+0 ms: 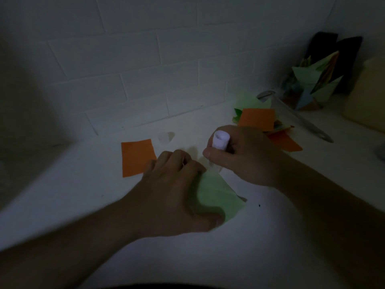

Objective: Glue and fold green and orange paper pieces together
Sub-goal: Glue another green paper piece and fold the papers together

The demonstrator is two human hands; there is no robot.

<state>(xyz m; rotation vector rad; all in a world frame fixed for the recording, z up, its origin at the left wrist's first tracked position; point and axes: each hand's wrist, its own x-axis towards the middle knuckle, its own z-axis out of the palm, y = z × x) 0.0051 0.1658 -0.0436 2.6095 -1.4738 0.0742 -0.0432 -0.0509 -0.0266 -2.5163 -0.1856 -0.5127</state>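
We see a dim white bench (68,197) set against a white tiled wall (125,65). At the far right of it stands a cluster of folded paper models (312,84), green with orange and blue, in front of something dark. Nearer lies a pile (257,117) of orange and green sheets, and just beside it a long clear tube (300,117), lying slanted.

Our left hand (175,188) lies on the green paper (216,195) at the middle of the bench, fingers curled over its far corner and thumb pressing its near edge. Whether that grip pinches the sheet or only presses it, we cannot tell.

Our right hand (245,155) has its grip clamped round a white glue stick (220,140), held upright with its lower end at the far tip of the green paper.

A lone orange square (137,156) lies flat just left of the left hand.
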